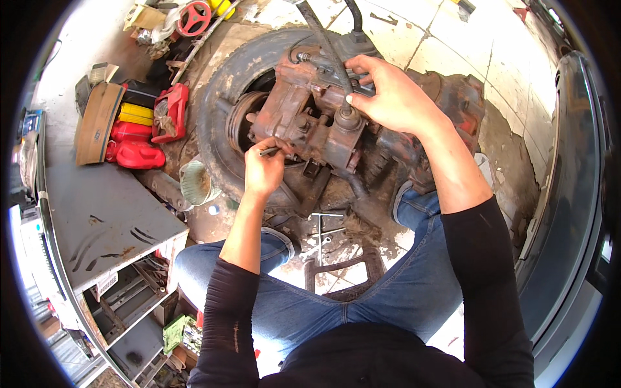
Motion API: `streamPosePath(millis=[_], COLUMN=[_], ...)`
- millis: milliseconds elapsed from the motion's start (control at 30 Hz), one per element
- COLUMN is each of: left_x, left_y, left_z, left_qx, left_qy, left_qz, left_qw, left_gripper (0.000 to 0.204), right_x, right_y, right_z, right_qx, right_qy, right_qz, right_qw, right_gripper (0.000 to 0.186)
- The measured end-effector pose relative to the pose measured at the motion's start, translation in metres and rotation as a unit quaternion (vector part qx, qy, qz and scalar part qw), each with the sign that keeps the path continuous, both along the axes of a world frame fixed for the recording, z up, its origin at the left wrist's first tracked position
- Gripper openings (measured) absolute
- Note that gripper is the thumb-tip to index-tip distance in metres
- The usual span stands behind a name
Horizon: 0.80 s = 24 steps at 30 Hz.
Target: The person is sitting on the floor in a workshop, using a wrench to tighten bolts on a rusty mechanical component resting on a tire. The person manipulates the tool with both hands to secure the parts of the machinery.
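A thin tool (pixel 268 152) is gripped in the left hand (pixel 264 169) against the rusty housing (pixel 310 110). The housing is clasped by the right hand (pixel 388 97); it is best held steady on the tyre (pixel 220 97).

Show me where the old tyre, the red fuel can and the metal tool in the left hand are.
old tyre (pixel 217 107): head view, left sidewall.
red fuel can (pixel 139 155): head view, body.
metal tool (pixel 269 151): head view, shaft.

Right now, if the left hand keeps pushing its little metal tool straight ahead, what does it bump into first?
Most likely the rusty machine part resting on the old tyre. The left hand points its thin metal tool right at its lower edge, though depth is unclear.
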State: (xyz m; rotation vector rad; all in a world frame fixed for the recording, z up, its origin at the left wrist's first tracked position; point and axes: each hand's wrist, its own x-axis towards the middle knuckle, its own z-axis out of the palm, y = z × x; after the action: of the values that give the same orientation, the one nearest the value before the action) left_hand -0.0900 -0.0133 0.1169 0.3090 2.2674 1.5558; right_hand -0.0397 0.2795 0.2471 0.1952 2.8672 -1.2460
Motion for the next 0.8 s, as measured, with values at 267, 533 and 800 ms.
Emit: streamPosePath(millis=[267, 533, 800], left_x=[-0.014, 0.004, 0.005], left_y=[-0.013, 0.000, 0.000], left_z=[-0.003, -0.016, -0.013], left_qx=[0.056, 0.032, 0.081], left_qy=[0.021, 0.043, -0.017], left_qz=[0.048, 0.022, 0.039], left_qw=[0.997, 0.998, 0.996], left_gripper=[0.021, 0.024, 0.019], right_x=[0.000, 0.000, 0.000], right_y=[0.003, 0.005, 0.001], right_z=[0.001, -0.008, 0.001], right_qx=[0.003, 0.024, 0.005], right_qy=[-0.008, 0.032, 0.008], right_qz=[0.004, 0.006, 0.011], right_qw=[1.000, 0.999, 1.000], right_gripper=[0.054, 0.057, 0.057])
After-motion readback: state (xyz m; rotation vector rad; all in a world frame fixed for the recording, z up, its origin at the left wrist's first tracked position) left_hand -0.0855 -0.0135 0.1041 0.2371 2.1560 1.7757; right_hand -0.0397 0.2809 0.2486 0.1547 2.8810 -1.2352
